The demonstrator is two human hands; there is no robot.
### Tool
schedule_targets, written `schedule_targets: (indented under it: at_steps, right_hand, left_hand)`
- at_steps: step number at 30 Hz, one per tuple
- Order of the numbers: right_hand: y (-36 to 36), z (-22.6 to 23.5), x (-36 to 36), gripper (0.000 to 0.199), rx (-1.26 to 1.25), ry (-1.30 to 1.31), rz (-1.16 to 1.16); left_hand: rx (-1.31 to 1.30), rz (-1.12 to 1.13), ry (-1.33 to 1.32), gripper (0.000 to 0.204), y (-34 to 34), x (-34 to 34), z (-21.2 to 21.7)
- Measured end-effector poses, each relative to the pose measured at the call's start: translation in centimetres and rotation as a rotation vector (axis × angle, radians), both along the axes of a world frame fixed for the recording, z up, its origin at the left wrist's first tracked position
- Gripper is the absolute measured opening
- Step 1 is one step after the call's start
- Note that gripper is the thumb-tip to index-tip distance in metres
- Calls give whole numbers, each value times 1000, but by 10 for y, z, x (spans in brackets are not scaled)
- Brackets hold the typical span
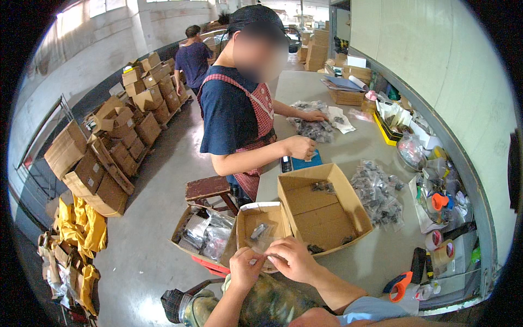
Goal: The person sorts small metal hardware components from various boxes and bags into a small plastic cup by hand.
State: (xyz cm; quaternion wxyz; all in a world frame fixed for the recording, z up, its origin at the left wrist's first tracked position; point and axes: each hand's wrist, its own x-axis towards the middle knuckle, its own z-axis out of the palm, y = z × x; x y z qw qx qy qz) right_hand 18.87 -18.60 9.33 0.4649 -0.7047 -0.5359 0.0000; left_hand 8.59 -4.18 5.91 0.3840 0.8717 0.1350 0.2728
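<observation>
Both my hands are close together over the near edge of a small cardboard box [246, 218]. My left hand [244, 268] and my right hand [295, 260] pinch the near end of a small clear plastic bag [265, 237], fingertips almost touching. A small grey metal-looking part [259, 231] shows in the bag; its exact kind is unclear. Right of my hands stands a larger open cardboard box [318, 204] with a few small dark bagged parts [323, 187] in it. To the left, a carton [182, 222] holds clear bags [210, 234].
Across the grey table [267, 188] a co-worker [234, 114] handles bagged parts beside a blue pad [306, 160]. A heap of bagged parts [378, 191] lies right of the large box. Tape dispensers [400, 286] line the right edge. A stool [208, 188] and stacked cartons [111, 158] stand left.
</observation>
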Motion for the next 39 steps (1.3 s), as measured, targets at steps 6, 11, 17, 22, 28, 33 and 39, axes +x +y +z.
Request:
schedule_targets:
  at_steps: [6,11,17,22,28,33,39]
  right_hand:
    - [1,-1,1,14,-49,65,8]
    - [-2,-1,5,21,-152,65,39]
    - [-8,0,9,31,-289,259,181]
    - [-11,-17,5,34,-189,352,306]
    - [-8,-21,5,39,-396,173,396]
    - [-13,-19,6,43,-492,24,436]
    - [-11,-19,2,42,-452,37,447]
  left_hand:
    - [-57,-7,68,19,-3,-1,7]
    - [68,-97,39,32,-1,-2,4]
    - [116,-185,86,49,-5,-1,11]
    - [356,-201,36,63,-10,7,19]
    - [331,-371,175,60,-5,3,8]
    - [350,-252,111,67,-19,7,21]
    - [306,-418,214,46,-8,6,4]
